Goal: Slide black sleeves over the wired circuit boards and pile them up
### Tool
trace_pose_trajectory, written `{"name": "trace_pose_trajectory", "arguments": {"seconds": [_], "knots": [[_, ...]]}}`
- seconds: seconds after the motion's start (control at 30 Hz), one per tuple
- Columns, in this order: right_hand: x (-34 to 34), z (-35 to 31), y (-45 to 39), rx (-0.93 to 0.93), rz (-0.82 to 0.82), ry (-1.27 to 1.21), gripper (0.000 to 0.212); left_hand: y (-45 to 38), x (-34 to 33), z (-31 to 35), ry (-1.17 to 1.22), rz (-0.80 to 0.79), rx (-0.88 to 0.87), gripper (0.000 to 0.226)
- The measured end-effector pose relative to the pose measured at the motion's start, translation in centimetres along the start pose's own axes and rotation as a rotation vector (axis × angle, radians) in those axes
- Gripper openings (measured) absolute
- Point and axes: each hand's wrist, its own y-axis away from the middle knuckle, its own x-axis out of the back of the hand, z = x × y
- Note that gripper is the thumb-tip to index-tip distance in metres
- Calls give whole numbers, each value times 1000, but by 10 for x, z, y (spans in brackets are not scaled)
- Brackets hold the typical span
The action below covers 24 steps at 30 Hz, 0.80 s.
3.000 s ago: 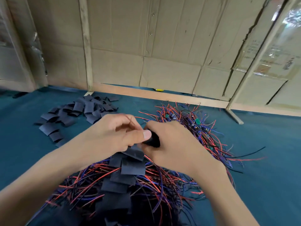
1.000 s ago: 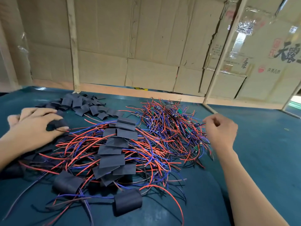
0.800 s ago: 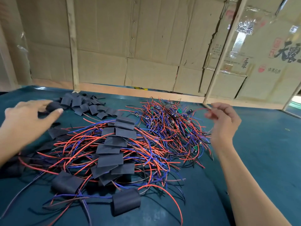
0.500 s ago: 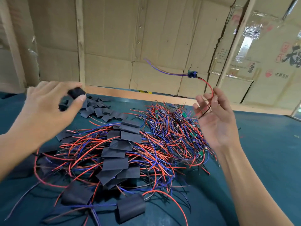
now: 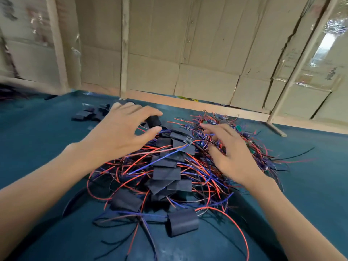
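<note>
Many sleeved boards (image 5: 165, 173) lay piled near; unsleeved boards (image 5: 243, 140) remained far right; left hand (image 5: 120, 134) pinched 1 sleeve (image 5: 153, 121), right hand (image 5: 231, 153) hovered, fingers released

left hand (image 5: 120, 132) pinching black sleeve (image 5: 153, 121), right hand (image 5: 231, 153) over wired boards (image 5: 216, 129)

Teal-covered worktable (image 5: 310, 185), strewn with parts.
Near the middle, heaped tangle of red and blue wired boards in flat black sleeves (image 5: 165, 173); toward the far left corner, loose black sleeve pieces (image 5: 88, 114); toward the far edge, unsleeved wired boards (image 5: 250, 136).
</note>
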Motion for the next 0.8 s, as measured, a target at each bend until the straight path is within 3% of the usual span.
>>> {"name": "trace_pose_trajectory", "arguments": {"seconds": [0.1, 0.2, 0.33, 0.43, 0.63, 0.8], "knots": [[10, -5, 1, 151, -100, -79, 67, 3, -7, 1, -69, -33, -55, 40], [4, -8, 1, 305, -118, -75, 53, 4, -11, 0, -61, -44, -73, 39], [-5, -6, -1, 303, -9, 21, 46, 1, -16, 2, 53, 19, -58, 41], [-7, -2, -2, 347, -42, 33, 42, 1, -15, 6, 147, 42, -55, 42], [-8, -5, 0, 303, -44, -39, 27, -2, -9, 11, 328, 90, 45, 38], [-5, -6, 3, 107, 125, -195, 16, 2, -10, 7, 329, 103, 175, 40]]}}
